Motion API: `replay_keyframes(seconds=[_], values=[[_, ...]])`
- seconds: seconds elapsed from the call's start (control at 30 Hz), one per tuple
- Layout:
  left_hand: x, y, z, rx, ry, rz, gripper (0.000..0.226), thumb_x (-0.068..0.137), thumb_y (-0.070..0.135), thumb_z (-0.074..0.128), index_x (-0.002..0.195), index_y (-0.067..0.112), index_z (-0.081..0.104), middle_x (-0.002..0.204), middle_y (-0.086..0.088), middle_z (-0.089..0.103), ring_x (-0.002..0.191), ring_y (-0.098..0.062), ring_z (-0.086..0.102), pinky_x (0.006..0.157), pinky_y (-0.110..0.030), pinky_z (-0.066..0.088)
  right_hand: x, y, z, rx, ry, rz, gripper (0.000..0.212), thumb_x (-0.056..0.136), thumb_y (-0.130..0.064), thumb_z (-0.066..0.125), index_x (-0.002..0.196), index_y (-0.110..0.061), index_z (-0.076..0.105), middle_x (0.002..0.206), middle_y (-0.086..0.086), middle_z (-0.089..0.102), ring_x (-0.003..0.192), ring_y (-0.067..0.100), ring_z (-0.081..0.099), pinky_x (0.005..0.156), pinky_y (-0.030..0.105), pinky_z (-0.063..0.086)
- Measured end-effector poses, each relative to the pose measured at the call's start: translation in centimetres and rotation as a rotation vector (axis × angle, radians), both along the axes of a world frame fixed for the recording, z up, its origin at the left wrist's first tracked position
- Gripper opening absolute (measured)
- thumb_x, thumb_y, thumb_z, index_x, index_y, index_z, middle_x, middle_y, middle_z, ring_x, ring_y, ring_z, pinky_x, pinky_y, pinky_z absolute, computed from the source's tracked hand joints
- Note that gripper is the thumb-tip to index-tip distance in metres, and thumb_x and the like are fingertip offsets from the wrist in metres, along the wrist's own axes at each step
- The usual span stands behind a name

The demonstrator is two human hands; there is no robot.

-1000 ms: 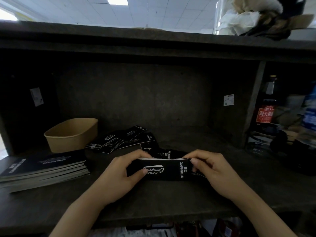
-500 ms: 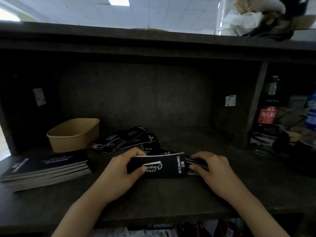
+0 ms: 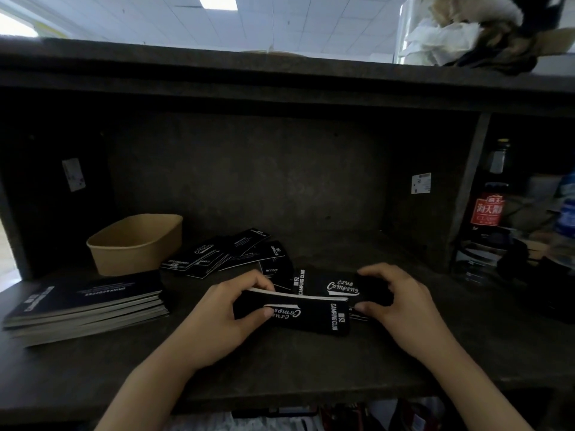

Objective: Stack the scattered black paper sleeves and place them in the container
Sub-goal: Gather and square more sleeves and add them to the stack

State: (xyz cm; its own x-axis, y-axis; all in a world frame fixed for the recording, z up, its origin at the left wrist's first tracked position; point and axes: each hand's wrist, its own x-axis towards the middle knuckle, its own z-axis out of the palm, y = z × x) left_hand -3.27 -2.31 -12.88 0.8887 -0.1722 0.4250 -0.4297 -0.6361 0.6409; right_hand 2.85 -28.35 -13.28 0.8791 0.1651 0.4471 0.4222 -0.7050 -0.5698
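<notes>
The right hand [image 3: 401, 301] had left the stack [image 3: 292, 312] gripped by the left hand [image 3: 224, 309] and pinched another sleeve [image 3: 345, 287].

Dark shelf [image 3: 280, 362], matte and rough. Far left: tan paper container [image 3: 137, 244], upright. Near left: stack of dark booklets [image 3: 87, 306], flat, close to the front edge. Mid-shelf, just right of the container: scattered black sleeves [image 3: 230, 253], overlapping. More sleeves [image 3: 342, 287] lie centre-right. Right of the divider: a dark bottle [image 3: 488, 209], red label.
</notes>
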Motion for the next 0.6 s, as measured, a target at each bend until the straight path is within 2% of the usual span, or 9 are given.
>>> replay_keyframes(seconds=[0.1, 0.27, 0.4, 0.53, 0.6], values=[[0.02, -0.03, 0.01, 0.002, 0.002, 0.006, 0.017, 0.085, 0.020, 0.068, 0.092, 0.034, 0.061, 0.099, 0.019, 0.064, 0.094, 0.001, 0.062, 0.082, -0.022, 0.051, 0.10, -0.05, -0.03, 0.093, -0.070, -0.010, 0.056, 0.070, -0.003, 0.079, 0.116, -0.029, 0.061, 0.125, -0.014, 0.049, 0.116, 0.004, 0.048, 0.098, 0.020, 0.038], [-0.01, -0.02, -0.02, -0.001, 0.003, 0.015, 0.018, 0.084, 0.021, 0.069, 0.092, 0.036, 0.061, 0.098, 0.019, 0.065, 0.093, 0.002, 0.062, 0.080, -0.020, 0.050, -0.33, -0.08, 0.14, 0.178, -0.047, 0.069, 0.045, 0.081, -0.003, 0.069, 0.103, -0.041, 0.060, 0.102, -0.022, 0.060, 0.098, -0.001, 0.058, 0.085, 0.020, 0.048], [-0.11, -0.12, 0.02, 0.004, 0.007, 0.024, 0.018, 0.084, 0.021, 0.069, 0.091, 0.036, 0.061, 0.098, 0.023, 0.064, 0.093, 0.004, 0.061, 0.078, -0.017, 0.048, -0.26, -0.08, 0.05, 0.229, -0.021, 0.074, 0.028, 0.086, -0.010, 0.065, 0.089, -0.037, 0.061, 0.092, -0.011, 0.067, 0.090, 0.003, 0.063, 0.072, 0.022, 0.051], [-0.10, -0.12, -0.04, 0.004, 0.009, 0.036, 0.020, 0.085, 0.022, 0.068, 0.094, 0.037, 0.060, 0.098, 0.025, 0.063, 0.094, 0.005, 0.061, 0.078, -0.014, 0.047, -0.41, -0.30, 0.24, 0.363, -0.070, 0.079, 0.032, 0.090, -0.006, 0.057, 0.099, -0.037, 0.056, 0.091, -0.006, 0.066, 0.075, 0.007, 0.066, 0.056, 0.019, 0.049], [-0.01, 0.07, -0.08, -0.004, 0.013, 0.042, 0.021, 0.085, 0.022, 0.068, 0.096, 0.038, 0.060, 0.099, 0.025, 0.063, 0.096, 0.005, 0.061, 0.080, -0.017, 0.048, -0.47, -0.43, 0.42, 0.450, -0.074, 0.102, 0.027, 0.092, -0.003, 0.054, 0.096, -0.029, 0.061, 0.087, 0.000, 0.066, 0.063, 0.011, 0.066, 0.051, 0.019, 0.049]])
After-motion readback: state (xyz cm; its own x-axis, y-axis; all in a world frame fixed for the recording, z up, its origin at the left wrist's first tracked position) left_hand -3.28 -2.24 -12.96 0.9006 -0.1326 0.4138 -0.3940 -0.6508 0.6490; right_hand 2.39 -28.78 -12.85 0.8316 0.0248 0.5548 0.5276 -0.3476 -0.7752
